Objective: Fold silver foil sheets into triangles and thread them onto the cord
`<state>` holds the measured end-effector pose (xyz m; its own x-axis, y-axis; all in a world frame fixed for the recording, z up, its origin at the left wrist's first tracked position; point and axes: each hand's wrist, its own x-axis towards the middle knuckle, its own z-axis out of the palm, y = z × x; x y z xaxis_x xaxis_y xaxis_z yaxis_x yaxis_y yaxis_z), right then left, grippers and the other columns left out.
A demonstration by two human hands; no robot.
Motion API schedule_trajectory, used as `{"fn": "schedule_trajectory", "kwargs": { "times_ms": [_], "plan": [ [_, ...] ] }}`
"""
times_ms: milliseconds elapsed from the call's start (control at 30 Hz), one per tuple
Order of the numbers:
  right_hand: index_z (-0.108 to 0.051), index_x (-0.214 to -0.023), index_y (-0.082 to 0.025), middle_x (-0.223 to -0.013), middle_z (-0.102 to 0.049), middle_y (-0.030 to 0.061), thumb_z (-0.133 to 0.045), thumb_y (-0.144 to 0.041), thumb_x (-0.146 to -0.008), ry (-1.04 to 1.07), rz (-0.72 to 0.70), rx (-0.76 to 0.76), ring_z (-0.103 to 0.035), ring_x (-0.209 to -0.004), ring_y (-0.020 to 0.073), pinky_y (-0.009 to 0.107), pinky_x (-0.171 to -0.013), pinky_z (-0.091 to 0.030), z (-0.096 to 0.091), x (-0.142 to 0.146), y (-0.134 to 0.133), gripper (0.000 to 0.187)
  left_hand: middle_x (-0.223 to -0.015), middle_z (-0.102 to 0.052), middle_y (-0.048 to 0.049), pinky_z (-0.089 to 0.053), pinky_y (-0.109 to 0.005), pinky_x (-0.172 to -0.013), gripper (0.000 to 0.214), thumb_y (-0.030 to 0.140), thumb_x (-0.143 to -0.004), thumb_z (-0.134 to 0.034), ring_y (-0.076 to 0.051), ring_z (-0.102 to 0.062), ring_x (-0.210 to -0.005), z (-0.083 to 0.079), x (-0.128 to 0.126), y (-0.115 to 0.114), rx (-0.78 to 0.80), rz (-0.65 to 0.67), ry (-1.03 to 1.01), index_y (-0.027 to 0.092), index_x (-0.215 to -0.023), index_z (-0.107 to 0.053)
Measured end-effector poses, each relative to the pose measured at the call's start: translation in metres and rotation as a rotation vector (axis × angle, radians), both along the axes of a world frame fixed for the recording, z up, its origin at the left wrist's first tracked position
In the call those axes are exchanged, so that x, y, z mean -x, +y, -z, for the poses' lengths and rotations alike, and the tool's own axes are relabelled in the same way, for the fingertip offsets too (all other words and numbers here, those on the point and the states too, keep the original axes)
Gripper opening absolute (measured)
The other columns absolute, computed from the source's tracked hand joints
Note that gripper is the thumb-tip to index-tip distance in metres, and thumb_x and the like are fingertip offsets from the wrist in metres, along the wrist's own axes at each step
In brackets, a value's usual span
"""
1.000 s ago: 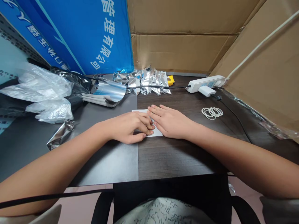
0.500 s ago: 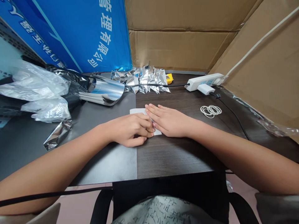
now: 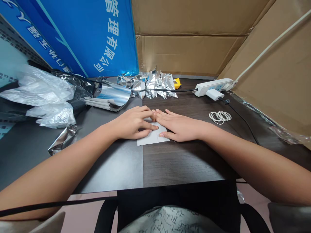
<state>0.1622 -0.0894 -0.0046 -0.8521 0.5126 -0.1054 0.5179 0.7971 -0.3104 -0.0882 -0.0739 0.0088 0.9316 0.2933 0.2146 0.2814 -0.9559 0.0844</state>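
Observation:
A small folded piece of white paper point(image 3: 148, 141) lies flat on the table, with a crease line near its right end. My left hand point(image 3: 134, 123) rests on its upper left part, fingers bent and spread a little, fingertips pressing down on the sheet. From the right, my right hand point(image 3: 181, 127) lies flat with fingers stretched out, covering the paper's right edge. The fingertips of both hands meet near the paper's top. Part of the sheet is hidden under the hands.
Behind the hands lie folded silver foil pieces point(image 3: 155, 84), a yellow tool point(image 3: 177, 83) and a stack of silver sheets point(image 3: 114, 95). Plastic bags point(image 3: 48, 94) and a foil packet point(image 3: 63, 139) are at left. A power strip point(image 3: 213, 86) and white loops point(image 3: 220, 117) lie right.
My left hand has moved up from the paper's lower edge to its upper part, baring the lower left of the sheet. The right hand stays flat in nearly the same place.

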Motion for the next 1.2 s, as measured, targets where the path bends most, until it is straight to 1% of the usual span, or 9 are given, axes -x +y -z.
{"fn": "schedule_trajectory", "kwargs": {
  "times_ms": [233,433,600,700,800,933,1000,1100,1200],
  "plan": [
    [-0.015,-0.161,-0.003,-0.165,-0.013,0.0268,-0.051,-0.054,-0.098,0.076,0.03,0.039,-0.014,-0.156,0.0353,0.061,-0.126,-0.016,0.002,-0.002,0.004,0.089,-0.114,-0.065,-0.0088,-0.047,-0.04,-0.088,0.031,0.029,-0.096,-0.052,-0.024,-0.057,-0.099,0.003,0.002,0.007,-0.091,-0.159,0.021,0.031,-0.113,-0.078],
    [-0.012,-0.161,-0.001,-0.166,-0.011,0.0265,-0.055,-0.05,-0.097,0.055,0.07,0.065,-0.012,-0.156,0.033,0.057,-0.127,-0.015,0.002,0.0,0.004,0.092,-0.107,-0.068,-0.0074,-0.048,-0.037,-0.08,0.034,0.029,-0.096,-0.051,-0.023,-0.056,-0.09,0.008,0.001,0.008,-0.148,-0.272,0.011,0.027,-0.118,-0.077],
    [-0.013,-0.161,-0.002,-0.166,-0.011,0.0258,-0.056,-0.049,-0.096,0.055,0.066,0.06,-0.012,-0.157,0.032,0.057,-0.127,-0.016,0.001,0.001,0.003,0.091,-0.105,-0.068,-0.0068,-0.046,-0.036,-0.076,0.032,0.033,-0.097,-0.051,-0.023,-0.056,-0.091,0.013,-0.002,0.007,-0.173,-0.394,0.012,0.027,-0.114,-0.078],
    [-0.013,-0.161,-0.003,-0.166,-0.011,0.0255,-0.056,-0.049,-0.097,0.051,0.07,0.066,-0.011,-0.157,0.0319,0.057,-0.127,-0.015,0.0,0.001,0.004,0.09,-0.106,-0.068,-0.0076,-0.046,-0.036,-0.076,0.033,0.033,-0.098,-0.05,-0.023,-0.057,-0.091,0.014,-0.004,0.005,-0.186,-0.404,0.017,0.026,-0.115,-0.078],
    [-0.015,-0.161,-0.002,-0.166,-0.011,0.0258,-0.056,-0.048,-0.097,0.033,0.081,0.089,-0.011,-0.157,0.0323,0.057,-0.128,-0.013,-0.002,0.001,0.003,0.089,-0.11,-0.067,-0.0108,-0.048,-0.039,-0.082,0.035,0.034,-0.1,-0.048,-0.024,-0.057,-0.096,0.012,-0.007,0.0,-0.166,-0.345,-0.033,0.021,-0.11,-0.078],
    [-0.018,-0.16,-0.003,-0.166,-0.012,0.0256,-0.058,-0.045,-0.096,0.03,0.083,0.122,-0.012,-0.156,0.0336,0.058,-0.127,-0.013,-0.006,0.002,0.002,0.088,-0.116,-0.063,-0.0126,-0.047,-0.043,-0.097,0.031,0.03,-0.099,-0.051,-0.026,-0.054,-0.108,0.002,-0.011,-0.008,0.038,-0.052,-0.084,0.02,-0.102,-0.08],
    [-0.018,-0.161,-0.004,-0.167,-0.012,0.0246,-0.057,-0.045,-0.097,0.043,0.08,0.124,-0.013,-0.156,0.0337,0.059,-0.127,-0.014,-0.006,0.002,0.002,0.086,-0.113,-0.062,-0.0124,-0.046,-0.042,-0.099,0.029,0.027,-0.098,-0.053,-0.026,-0.052,-0.11,-0.003,-0.012,-0.012,0.142,0.05,-0.085,0.019,-0.095,-0.08],
    [-0.014,-0.161,-0.003,-0.166,-0.011,0.0252,-0.053,-0.048,-0.098,0.053,0.076,0.116,-0.013,-0.156,0.0332,0.058,-0.127,-0.014,-0.005,0.001,0.002,0.087,-0.104,-0.062,-0.0107,-0.045,-0.04,-0.098,0.025,0.022,-0.094,-0.055,-0.025,-0.052,-0.106,-0.009,-0.013,-0.016,0.232,0.106,-0.058,0.019,-0.088,-0.08],
    [-0.013,-0.161,-0.002,-0.166,-0.009,0.0259,-0.052,-0.05,-0.099,0.051,0.052,0.109,-0.011,-0.157,0.0323,0.058,-0.127,-0.014,-0.002,-0.001,0.003,0.088,-0.098,-0.061,-0.0093,-0.044,-0.039,-0.099,0.024,0.019,-0.092,-0.055,-0.023,-0.052,-0.101,-0.012,-0.012,-0.017,0.27,0.137,-0.046,0.018,-0.089,-0.079]
  ]
}}
